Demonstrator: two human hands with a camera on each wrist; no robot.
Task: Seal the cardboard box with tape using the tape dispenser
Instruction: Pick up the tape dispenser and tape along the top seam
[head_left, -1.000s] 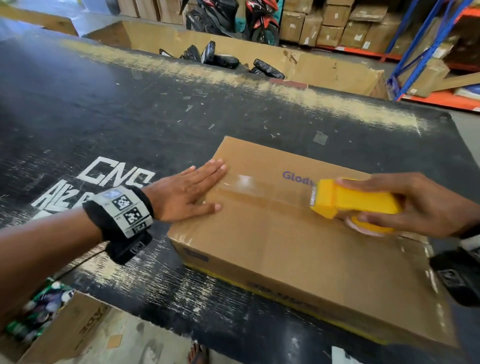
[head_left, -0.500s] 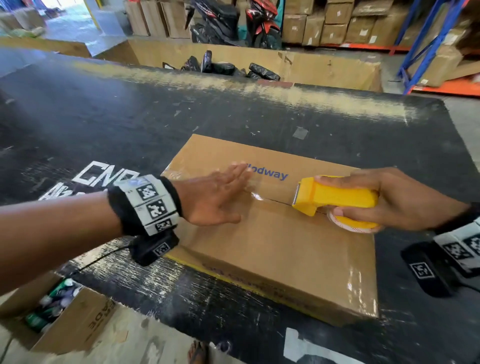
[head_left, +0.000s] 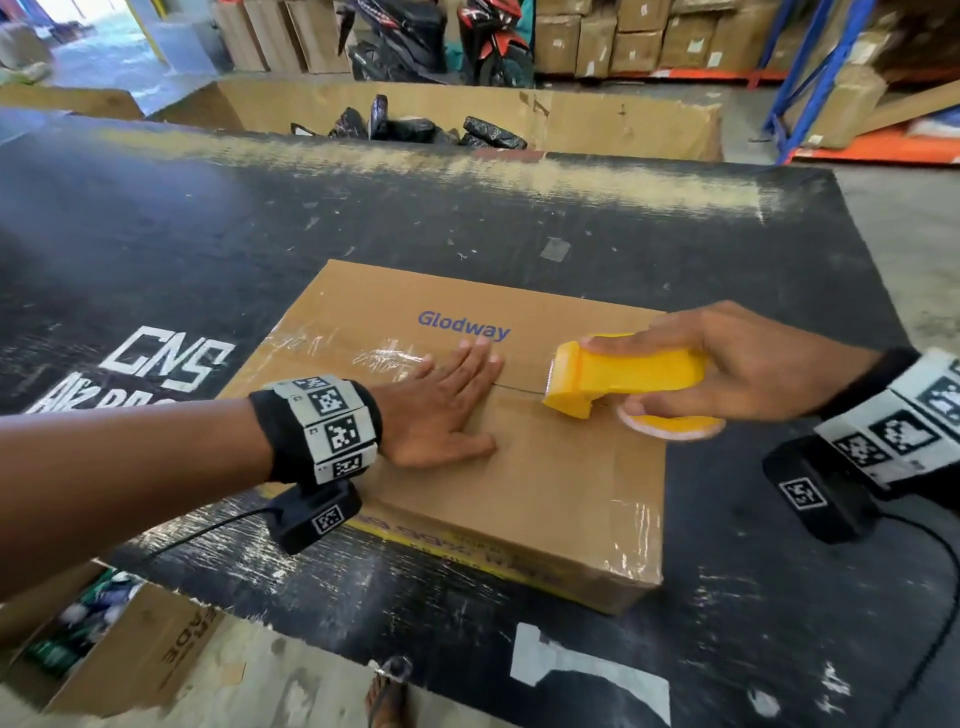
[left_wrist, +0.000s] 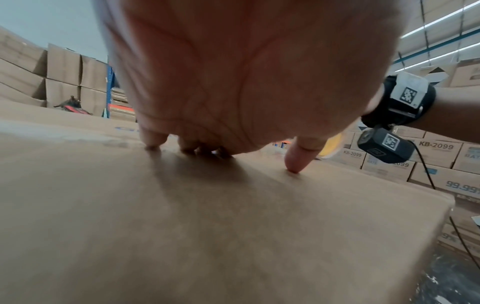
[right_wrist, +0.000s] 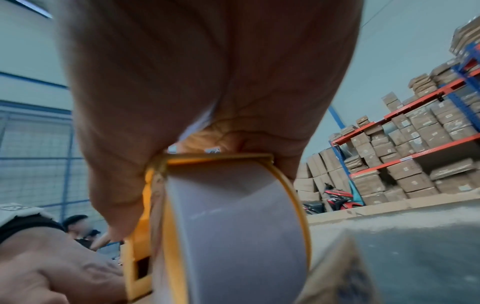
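Cardboard box (head_left: 519, 493) flat on the black table (head_left: 260, 234). Left hand (head_left: 441, 410) pressed palm-down on the box top, fingers straight, over the taped seam (head_left: 384, 358). Right hand (head_left: 727, 364) just beyond those fingertips, wrapped round the yellow tape dispenser (head_left: 623, 379), nose down on the seam.

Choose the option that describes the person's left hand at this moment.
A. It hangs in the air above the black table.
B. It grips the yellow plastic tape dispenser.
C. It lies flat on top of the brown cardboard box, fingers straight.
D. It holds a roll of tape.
C: the left hand lies flat on the brown cardboard box, while the right hand grips the yellow plastic tape dispenser.
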